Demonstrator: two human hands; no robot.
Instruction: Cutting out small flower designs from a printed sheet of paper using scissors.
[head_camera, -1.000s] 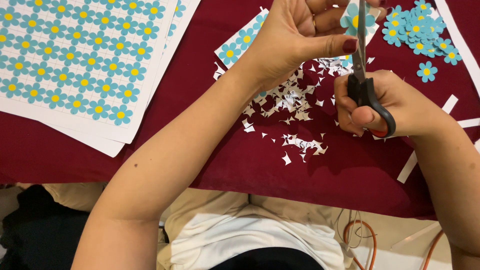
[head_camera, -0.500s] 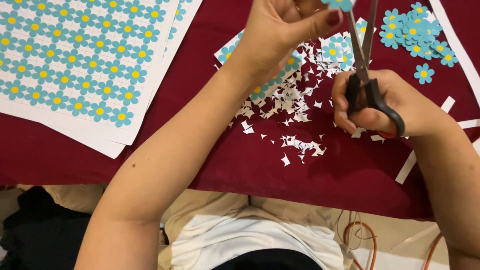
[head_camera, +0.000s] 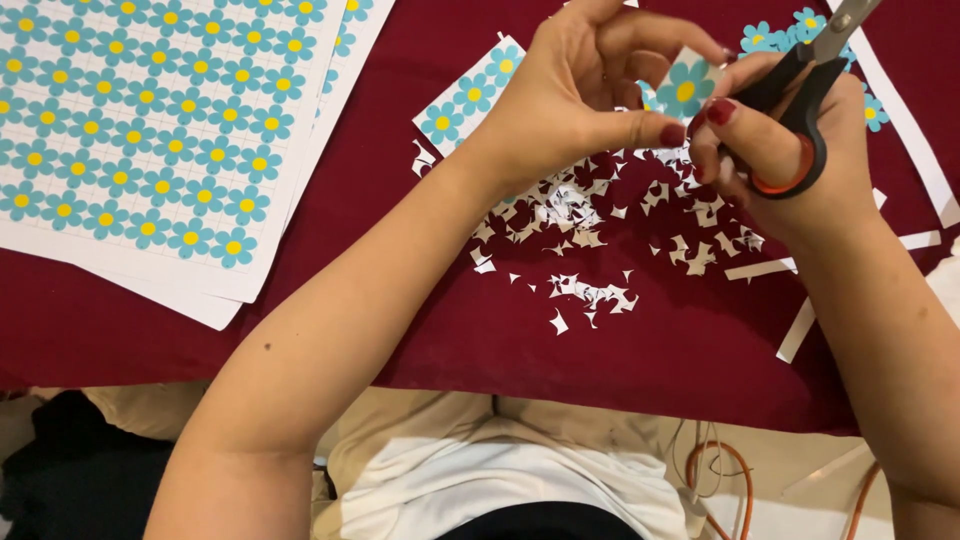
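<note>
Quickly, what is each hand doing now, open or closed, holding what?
Left hand: closed, pinching a paper flower.
Right hand: closed around the scissors, beside the flower.

A small blue paper flower (head_camera: 686, 88) with a yellow centre is pinched upright at upper right of the frame, beside black-handled scissors (head_camera: 800, 100) whose blades point up and right

- Left hand (head_camera: 575, 95): pinches blue paper flower (head_camera: 686, 88).
- Right hand (head_camera: 790, 160): grips black-handled scissors (head_camera: 800, 90).
- White paper scraps (head_camera: 590, 215): scattered over maroon tablecloth (head_camera: 520, 330).
- Printed flower sheets (head_camera: 140, 130): lie at left.
</note>
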